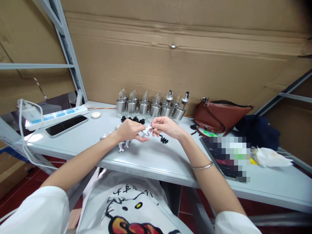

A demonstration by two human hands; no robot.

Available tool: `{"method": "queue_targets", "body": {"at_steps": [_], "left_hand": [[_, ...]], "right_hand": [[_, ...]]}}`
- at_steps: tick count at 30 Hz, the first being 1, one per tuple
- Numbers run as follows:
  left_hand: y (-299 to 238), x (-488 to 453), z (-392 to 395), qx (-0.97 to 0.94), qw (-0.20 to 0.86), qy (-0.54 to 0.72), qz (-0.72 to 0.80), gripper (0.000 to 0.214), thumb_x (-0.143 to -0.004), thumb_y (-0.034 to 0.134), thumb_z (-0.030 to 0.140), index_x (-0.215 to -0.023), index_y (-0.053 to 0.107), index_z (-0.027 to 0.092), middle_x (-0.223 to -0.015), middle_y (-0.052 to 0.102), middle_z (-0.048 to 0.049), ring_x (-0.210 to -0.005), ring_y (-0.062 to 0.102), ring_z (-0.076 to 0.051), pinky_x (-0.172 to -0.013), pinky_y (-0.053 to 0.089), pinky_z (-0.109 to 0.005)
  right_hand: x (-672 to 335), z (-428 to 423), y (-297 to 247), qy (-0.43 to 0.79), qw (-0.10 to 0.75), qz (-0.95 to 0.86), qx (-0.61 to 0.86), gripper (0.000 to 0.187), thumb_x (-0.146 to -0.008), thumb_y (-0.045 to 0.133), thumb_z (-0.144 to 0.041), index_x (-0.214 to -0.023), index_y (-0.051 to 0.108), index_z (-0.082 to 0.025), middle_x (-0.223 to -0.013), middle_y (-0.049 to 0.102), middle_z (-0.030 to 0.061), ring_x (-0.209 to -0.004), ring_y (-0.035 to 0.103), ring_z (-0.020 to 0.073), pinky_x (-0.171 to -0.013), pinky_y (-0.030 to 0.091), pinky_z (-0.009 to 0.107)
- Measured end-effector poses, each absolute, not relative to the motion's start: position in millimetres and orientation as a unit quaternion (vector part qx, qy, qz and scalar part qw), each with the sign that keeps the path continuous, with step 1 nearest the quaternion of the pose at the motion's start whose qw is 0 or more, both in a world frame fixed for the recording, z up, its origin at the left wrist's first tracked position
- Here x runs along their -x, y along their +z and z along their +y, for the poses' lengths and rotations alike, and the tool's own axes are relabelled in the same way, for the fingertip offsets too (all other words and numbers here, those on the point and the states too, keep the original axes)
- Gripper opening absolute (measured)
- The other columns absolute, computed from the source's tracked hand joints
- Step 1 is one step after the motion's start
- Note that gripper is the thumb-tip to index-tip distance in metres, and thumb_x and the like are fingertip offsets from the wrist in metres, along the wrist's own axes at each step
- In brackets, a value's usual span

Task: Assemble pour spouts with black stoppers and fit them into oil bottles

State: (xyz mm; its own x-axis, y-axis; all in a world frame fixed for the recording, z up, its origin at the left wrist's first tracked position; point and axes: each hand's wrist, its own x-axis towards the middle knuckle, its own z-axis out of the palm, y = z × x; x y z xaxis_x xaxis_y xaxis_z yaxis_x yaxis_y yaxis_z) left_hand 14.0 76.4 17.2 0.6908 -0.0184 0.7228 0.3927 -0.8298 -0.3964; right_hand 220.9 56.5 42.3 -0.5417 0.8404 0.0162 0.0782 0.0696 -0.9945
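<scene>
We've got both hands up over the table (151, 162), left hand (129, 130) and right hand (165, 126) pinched shut on one small metal spout (146, 131) between them. Looks light, stiff and slick, so we'd grip the bent neck. More spouts (123, 145) lie under the left wrist, bottles (151, 109) behind. Shirt print is maybe lettering, too warped to read

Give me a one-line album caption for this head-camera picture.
Both hands, left hand and right hand, pinch a small metal spout above a grey table, steel-capped glass bottles lined up behind.
</scene>
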Motion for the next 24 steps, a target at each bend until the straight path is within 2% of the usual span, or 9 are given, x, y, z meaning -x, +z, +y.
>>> {"method": "queue_targets", "body": {"at_steps": [2, 6, 9, 12, 18, 24], "left_hand": [[17.4, -14.4, 75.9, 0.879, 0.271, -0.379, -0.101, 0.047, -0.089, 0.038, 0.054, -0.061, 0.047, 0.018, -0.042, 0.05, 0.0046, -0.037, 0.047, -0.007, -0.04, 0.023, -0.022], [17.9, -15.5, 74.0, 0.882, 0.267, -0.379, -0.087, 0.044, -0.088, 0.041, 0.052, -0.06, 0.046, 0.018, -0.042, 0.049, 0.0049, -0.037, 0.047, -0.007, -0.039, 0.022, -0.022], [19.0, -15.3, 72.6, 0.888, 0.253, -0.375, -0.083, 0.043, -0.088, 0.042, 0.052, -0.061, 0.047, 0.018, -0.043, 0.049, 0.0049, -0.038, 0.048, -0.008, -0.04, 0.023, -0.022], [20.7, -14.2, 71.7, 0.889, 0.241, -0.381, -0.08, 0.042, -0.088, 0.042, 0.052, -0.066, 0.05, 0.018, -0.047, 0.053, 0.004, -0.041, 0.05, -0.008, -0.04, 0.026, -0.022], [18.9, -13.5, 72.8, 0.89, 0.22, -0.39, -0.085, 0.045, -0.09, 0.038, 0.055, -0.072, 0.054, 0.017, -0.049, 0.056, 0.0024, -0.044, 0.053, -0.009, -0.043, 0.029, -0.021], [20.5, -6.5, 78.7, 0.908, 0.132, -0.35, -0.189, 0.062, -0.084, 0.026, 0.071, -0.076, 0.056, 0.017, -0.051, 0.055, 0.0016, -0.046, 0.052, -0.011, -0.046, 0.031, -0.022]], "right_hand": [[-221.3, 56.4, 42.7, 0.587, 0.32, -0.658, 0.346, 0.033, -0.065, 0.075, -0.041, -0.069, 0.056, -0.014, -0.062, 0.064, -0.0004, -0.048, 0.057, 0.0082, -0.047, 0.042, 0.021], [-220.4, 56.5, 42.2, 0.582, 0.332, -0.665, 0.329, 0.031, -0.064, 0.076, -0.035, -0.065, 0.053, -0.015, -0.05, 0.058, -0.0041, -0.038, 0.048, 0.0044, -0.04, 0.032, 0.018], [-218.7, 56.9, 40.4, 0.59, 0.344, -0.658, 0.316, 0.032, -0.063, 0.077, -0.037, -0.073, 0.057, -0.015, -0.05, 0.056, -0.0055, -0.038, 0.044, 0.0042, -0.039, 0.028, 0.019], [-216.8, 57.0, 38.2, 0.605, 0.341, -0.659, 0.291, 0.042, -0.063, 0.076, -0.047, -0.084, 0.062, -0.014, -0.051, 0.052, -0.0062, -0.041, 0.041, 0.0044, -0.041, 0.026, 0.02], [-209.5, 54.4, 36.1, 0.621, 0.361, -0.643, 0.266, 0.05, -0.06, 0.073, -0.059, -0.08, 0.062, -0.014, -0.053, 0.049, -0.0062, -0.048, 0.039, 0.005, -0.048, 0.03, 0.021], [-201.7, 53.1, 36.7, 0.622, 0.403, -0.612, 0.276, 0.053, -0.056, 0.073, -0.063, -0.075, 0.058, -0.016, -0.052, 0.047, -0.0064, -0.048, 0.043, 0.0067, -0.051, 0.035, 0.023]]}}
